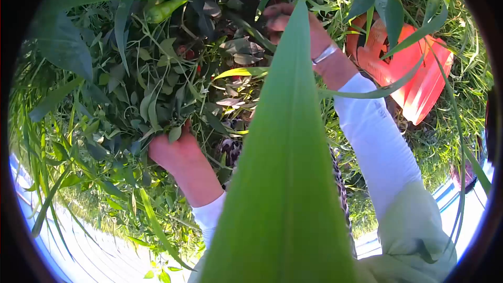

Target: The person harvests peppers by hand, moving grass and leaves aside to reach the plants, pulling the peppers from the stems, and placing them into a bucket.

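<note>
My left hand (175, 151) is pushed into the leafy pepper plant (165, 81) at left of centre. Leaves cover its fingers, so their pose and any hold are hidden. At the upper middle my right hand (283, 23) reaches into the shaded foliage with fingers bent. A long green leaf blade (285, 141) close to the camera hides part of that hand, and what it grips cannot be made out. A pale green pepper (161, 10) hangs at the upper left. Small red fruits (186, 51) show deep among the dark leaves between my hands.
An orange-red plastic container (416, 71) lies tilted in the grass to the right of my right wrist. Broad grass blades and leaves (361, 2) hang across the view. Patterned cloth (230, 151) shows below centre. Pale striped material (78, 249) lies along the lower left.
</note>
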The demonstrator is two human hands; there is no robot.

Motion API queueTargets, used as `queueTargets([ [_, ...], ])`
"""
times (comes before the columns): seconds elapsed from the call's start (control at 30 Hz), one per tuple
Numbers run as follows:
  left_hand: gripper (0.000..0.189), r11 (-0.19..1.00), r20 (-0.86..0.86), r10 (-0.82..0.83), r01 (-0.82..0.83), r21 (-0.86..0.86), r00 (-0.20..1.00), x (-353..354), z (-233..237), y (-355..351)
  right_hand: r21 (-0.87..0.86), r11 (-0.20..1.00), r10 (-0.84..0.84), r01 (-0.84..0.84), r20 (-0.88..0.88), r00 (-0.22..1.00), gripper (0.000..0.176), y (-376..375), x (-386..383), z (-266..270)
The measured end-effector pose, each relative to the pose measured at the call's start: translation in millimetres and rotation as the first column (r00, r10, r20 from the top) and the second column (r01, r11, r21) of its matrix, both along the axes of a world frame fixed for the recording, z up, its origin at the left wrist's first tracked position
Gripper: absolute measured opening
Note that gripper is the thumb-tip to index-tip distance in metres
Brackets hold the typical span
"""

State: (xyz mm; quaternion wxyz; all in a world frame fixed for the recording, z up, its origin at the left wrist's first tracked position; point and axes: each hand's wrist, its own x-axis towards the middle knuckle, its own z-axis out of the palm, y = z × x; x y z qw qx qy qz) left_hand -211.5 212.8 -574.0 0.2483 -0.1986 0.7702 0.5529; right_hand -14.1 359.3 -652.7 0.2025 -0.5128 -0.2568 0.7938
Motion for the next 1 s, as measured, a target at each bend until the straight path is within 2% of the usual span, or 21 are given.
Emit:
queueTargets([
  [0.07, 0.038, 0.998, -0.004, -0.031, 0.031, 0.063, 1.0, -1, -5, -8, 0.076, 0.975, 0.194, -0.209, 0.166, 0.967, 0.037, -9, -44, -3],
  [0.13, 0.038, 0.99, -0.006, -0.058, 0.059, 0.131, 0.998, -4, -6, -6, 0.139, 0.862, 0.466, -0.488, 0.164, 0.869, 0.056, -22, -86, 30],
  [0.17, 0.038, 0.972, -0.004, -0.149, 0.147, 0.184, 0.989, -6, -2, -1, 0.396, 0.807, 0.355, -0.438, 0.267, 0.896, 0.054, -49, -109, 22],
  [0.2, 0.038, 0.944, -0.004, -0.239, 0.233, 0.234, 0.971, -6, 0, 1, 0.623, 0.68, 0.218, -0.387, 0.332, 0.918, 0.052, -72, -122, 13],
  [0.23, 0.038, 0.865, -0.006, -0.226, 0.203, 0.458, 0.974, -9, -2, -9, 0.622, 0.679, 0.22, -0.39, 0.334, 0.916, 0.052, -77, -121, 17],
  [0.27, 0.038, 0.867, -0.003, -0.226, 0.202, 0.455, 0.974, -11, -3, -16, 0.554, 0.716, 0.279, -0.425, 0.331, 0.901, 0.05, -80, -120, 21],
  [0.3, 0.037, 0.919, 0.015, -0.234, 0.216, 0.33, 0.972, -13, -1, -15, 0.485, 0.744, 0.338, -0.46, 0.32, 0.885, 0.048, -81, -121, 23],
  [0.33, 0.036, 0.953, 0.032, -0.238, 0.227, 0.201, 0.971, -14, 0, -14, 0.486, 0.743, 0.34, -0.461, 0.318, 0.885, 0.048, -82, -123, 23],
  [0.4, 0.037, 0.948, 0.044, -0.269, 0.256, 0.19, 0.962, -24, -4, -26, 0.347, 0.721, 0.482, -0.6, 0.372, 0.794, 0.049, -88, -128, 24],
  [0.47, 0.038, 0.938, 0.103, -0.301, 0.275, 0.209, 0.948, -30, -5, -25, 0.345, 0.687, 0.496, -0.64, 0.421, 0.76, 0.046, -88, -137, 22],
  [0.5, 0.038, 0.95, 0.077, -0.291, 0.279, 0.141, 0.954, -27, 4, -20, 0.356, 0.7, 0.466, -0.619, 0.429, 0.774, 0.047, -88, -141, 19],
  [0.53, 0.038, 0.949, 0.09, -0.295, 0.281, 0.14, 0.951, -26, 9, -14, 0.367, 0.713, 0.436, -0.598, 0.436, 0.787, 0.048, -86, -143, 17],
  [0.6, 0.04, 0.917, 0.018, -0.173, 0.154, 0.368, 0.985, -26, 13, -7, 0.206, 0.797, 0.513, -0.568, 0.266, 0.816, 0.046, -78, -146, 13],
  [0.63, 0.042, 0.973, -0.137, -0.115, 0.139, 0.182, 0.984, -24, 7, -5, 0.303, 0.804, 0.409, -0.512, 0.343, 0.846, 0.045, -79, -146, 19],
  [0.67, 0.042, 0.973, -0.133, -0.116, 0.139, 0.182, 0.984, -20, 8, -4, 0.405, 0.791, 0.295, -0.459, 0.405, 0.866, 0.044, -78, -148, 23],
  [0.7, 0.041, 0.985, -0.157, -0.168, 0.173, 0.017, 0.973, -15, 12, -2, 0.449, 0.79, 0.236, -0.417, 0.405, 0.884, 0.042, -78, -150, 22],
  [0.73, 0.041, 0.969, -0.172, -0.224, 0.199, -0.148, 0.959, -12, 17, 0, 0.446, 0.792, 0.235, -0.418, 0.408, 0.882, 0.042, -77, -151, 19],
  [0.77, 0.041, 0.968, -0.166, -0.226, 0.202, -0.151, 0.96, -13, 26, 0, 0.462, 0.786, 0.225, -0.411, 0.406, 0.886, 0.043, -75, -152, 15],
  [0.83, 0.045, 0.817, -0.188, -0.482, 0.361, -0.449, 0.856, -18, 48, -1, 0.439, 0.786, 0.248, -0.435, 0.421, 0.872, 0.043, -70, -156, 13],
  [0.93, 0.045, 0.79, -0.219, -0.54, 0.4, -0.465, 0.813, -37, 76, -8, 0.47, 0.771, 0.237, -0.429, 0.414, 0.879, 0.041, -70, -159, 16],
  [1.0, 0.043, 0.821, -0.261, -0.501, 0.357, -0.445, 0.825, -42, 84, -13, 0.458, 0.779, 0.245, -0.429, 0.407, 0.88, 0.04, -70, -161, 15],
])
